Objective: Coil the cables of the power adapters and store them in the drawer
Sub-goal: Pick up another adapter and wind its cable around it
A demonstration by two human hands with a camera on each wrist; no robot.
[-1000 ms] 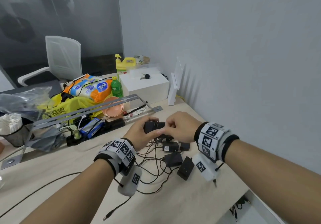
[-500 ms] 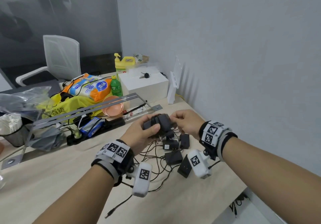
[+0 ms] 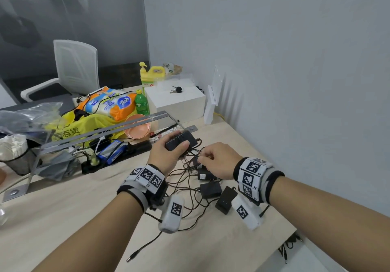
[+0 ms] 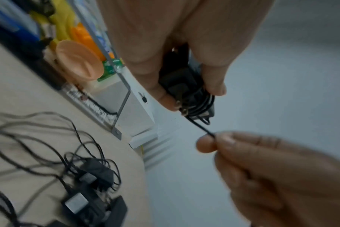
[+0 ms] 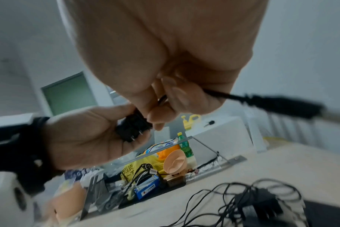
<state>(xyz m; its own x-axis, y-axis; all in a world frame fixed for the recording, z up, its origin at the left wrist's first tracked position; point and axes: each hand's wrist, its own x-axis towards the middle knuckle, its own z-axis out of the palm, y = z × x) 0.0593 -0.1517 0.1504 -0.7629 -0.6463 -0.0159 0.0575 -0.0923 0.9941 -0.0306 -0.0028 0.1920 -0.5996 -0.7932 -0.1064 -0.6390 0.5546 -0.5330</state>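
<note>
My left hand (image 3: 179,145) grips a black power adapter (image 3: 186,138) above the table, thumb on its near side. In the left wrist view the adapter (image 4: 186,86) has turns of thin black cable (image 4: 201,128) wound round it, prongs showing. My right hand (image 3: 201,159), just below and nearer, pinches that cable between thumb and fingers. The right wrist view shows the cable's barrel plug (image 5: 281,106) sticking out past the pinching fingers. Three more black adapters (image 3: 211,189) lie in tangled cables (image 3: 185,189) under my hands. No drawer is in view.
A white box (image 3: 179,105) with keys stands behind against the wall. A metal frame (image 3: 105,130), pink bowl (image 3: 137,129), power strip (image 3: 118,155), yellow bag and green bottle (image 3: 141,103) crowd the back left. The table's edge (image 3: 291,231) runs close on the right.
My left hand has lifted the adapter up and farther away. My right hand has left the adapter's side and dropped below it, drawing the cable with it.
</note>
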